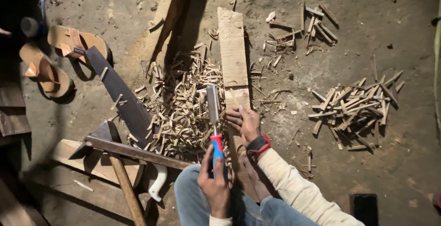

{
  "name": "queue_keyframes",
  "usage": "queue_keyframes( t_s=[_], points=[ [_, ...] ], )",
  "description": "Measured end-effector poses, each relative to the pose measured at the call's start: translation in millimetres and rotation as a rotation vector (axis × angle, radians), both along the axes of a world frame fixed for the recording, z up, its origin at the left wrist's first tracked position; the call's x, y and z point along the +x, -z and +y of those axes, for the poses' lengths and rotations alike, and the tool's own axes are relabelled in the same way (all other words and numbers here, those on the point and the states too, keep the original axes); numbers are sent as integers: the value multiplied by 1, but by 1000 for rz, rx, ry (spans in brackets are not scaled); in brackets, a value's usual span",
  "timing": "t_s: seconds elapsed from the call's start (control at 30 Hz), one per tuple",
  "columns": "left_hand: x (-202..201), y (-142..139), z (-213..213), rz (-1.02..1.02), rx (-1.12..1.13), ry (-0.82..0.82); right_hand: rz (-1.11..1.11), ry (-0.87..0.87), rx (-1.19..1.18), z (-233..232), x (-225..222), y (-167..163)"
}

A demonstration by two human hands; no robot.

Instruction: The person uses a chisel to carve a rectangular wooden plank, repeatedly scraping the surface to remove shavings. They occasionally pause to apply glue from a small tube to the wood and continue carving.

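Observation:
My left hand (214, 185) is shut on the red and blue handle of a chisel (213, 106), whose flat metal blade points away from me, just left of a long wooden plank (233, 51). That plank lies lengthwise on the dirt floor. My right hand (245, 122), with a dark watch on a red strap at the wrist, presses on the plank's near part, right beside the blade. A heap of wood shavings (181, 111) lies to the left of the plank, under and around the blade.
A hand saw (120, 92) with a white handle lies at left. A long-handled adze-like tool (115, 148) rests on boards. Two sandals (59, 53) lie far left. Piles of cut wood sticks (356, 111) lie at right, more sticks (305, 26) behind. A dark phone (364, 208) lies bottom right.

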State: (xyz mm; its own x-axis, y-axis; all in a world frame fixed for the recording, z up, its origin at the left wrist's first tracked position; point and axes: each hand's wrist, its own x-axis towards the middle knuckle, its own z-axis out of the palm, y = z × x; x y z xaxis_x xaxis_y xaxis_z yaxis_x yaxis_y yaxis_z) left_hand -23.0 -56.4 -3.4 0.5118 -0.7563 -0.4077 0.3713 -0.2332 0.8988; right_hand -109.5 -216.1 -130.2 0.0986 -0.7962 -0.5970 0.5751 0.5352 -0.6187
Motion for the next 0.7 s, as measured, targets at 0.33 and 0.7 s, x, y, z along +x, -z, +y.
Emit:
queue_keyframes(
  t_s=[0.33,0.7],
  points=[
    [-8,18,14,-480,51,127,-12,-27,22,5,-19,1],
    [-17,31,15,-548,-1,117,163,-62,-7,3,-32,-16]
  ],
)
